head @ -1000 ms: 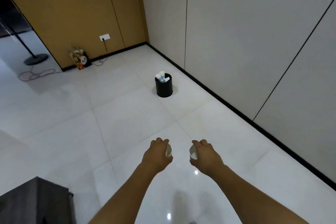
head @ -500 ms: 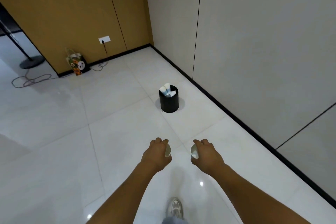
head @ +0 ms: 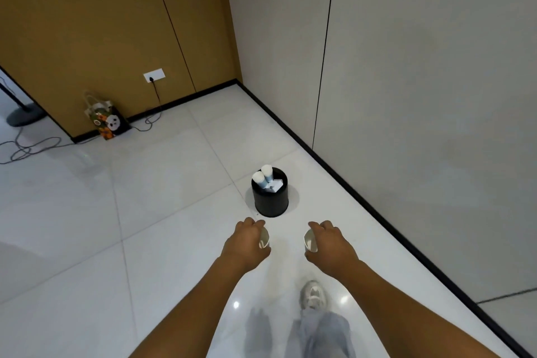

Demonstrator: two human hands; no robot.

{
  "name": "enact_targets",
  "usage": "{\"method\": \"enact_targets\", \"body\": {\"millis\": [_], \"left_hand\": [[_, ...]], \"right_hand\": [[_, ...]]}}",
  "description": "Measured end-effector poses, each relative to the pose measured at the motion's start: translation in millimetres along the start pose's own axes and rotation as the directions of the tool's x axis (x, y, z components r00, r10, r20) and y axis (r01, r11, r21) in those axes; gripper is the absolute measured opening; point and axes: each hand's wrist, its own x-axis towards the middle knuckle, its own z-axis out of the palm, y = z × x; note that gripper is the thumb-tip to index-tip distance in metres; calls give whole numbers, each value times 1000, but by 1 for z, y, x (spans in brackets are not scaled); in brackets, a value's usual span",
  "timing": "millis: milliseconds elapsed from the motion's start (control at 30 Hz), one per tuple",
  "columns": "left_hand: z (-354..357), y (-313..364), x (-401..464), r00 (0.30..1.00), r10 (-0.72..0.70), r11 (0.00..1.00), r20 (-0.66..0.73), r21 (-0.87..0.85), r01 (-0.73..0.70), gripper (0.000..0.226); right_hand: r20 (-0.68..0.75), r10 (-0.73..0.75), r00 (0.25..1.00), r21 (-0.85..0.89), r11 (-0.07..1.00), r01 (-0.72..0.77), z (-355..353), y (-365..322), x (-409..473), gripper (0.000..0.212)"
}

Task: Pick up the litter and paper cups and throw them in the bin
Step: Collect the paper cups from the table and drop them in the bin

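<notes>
Both hands are stretched forward over the floor, and each one carries a cup. Left hand (head: pixel 245 244) has its fingers curled round a white paper cup (head: pixel 264 240), of which only the rim and a part of the wall show beside the knuckles. Right hand (head: pixel 329 243) grips a second paper cup (head: pixel 310 240) in the same way, with the open mouth turned inward, toward the other hand. The two cups are near each other but apart.

Below the arms I see one light sneaker (head: pixel 313 295) on the white tiled floor (head: pixel 162 212), and grey trouser legs, blurred.

Just beyond the hands stands the black bin (head: pixel 270 200), near the grey wall (head: pixel 421 96). Two paper cups in the bin (head: pixel 263 176) stick out over its rim, and some white paper litter lies next to them inside. So a part of the task looks already done, as I judge it.

What is left for these two cups is to bring them over the bin's mouth and let them go. The bin seems rather full, so they may sit high or roll off.

Farther away, a printed gift bag (head: pixel 107 120) leans at the brown wall, under a socket with a cable (head: pixel 151 113). I see no other litter on the floor.
</notes>
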Motion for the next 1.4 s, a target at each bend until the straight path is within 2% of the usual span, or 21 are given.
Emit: {"method": "enact_targets", "body": {"millis": [200, 400, 633, 967, 1233, 1400], "left_hand": [[-50, 18, 135, 998, -58, 998, -28, -40, 57, 60], [-93, 28, 235, 994, -100, 993, -47, -63, 97, 56], [-114, 2, 339, 982, -190, 976, -1, -103, 189, 61], [-149, -58, 494, 953, -302, 941, 28, -152, 303, 56], [-135, -99, 565, 861, -504, 818, 63, -285, 500, 60], [-96, -113, 607, 762, -644, 688, 67, -385, 615, 59]], "right_hand": [[31, -26, 999, -51, 998, 28, -66, 13, 142, 65], [68, -72, 995, -73, 994, 77, -122, 11, 255, 64], [147, -104, 984, -69, 991, 115, -145, -4, 374, 63], [239, -122, 963, -108, 982, 152, -162, -45, 551, 62], [344, -225, 911, -89, 959, 270, -148, -65, 658, 61], [426, -255, 868, -95, 942, 323, -116, -60, 726, 57]]}}
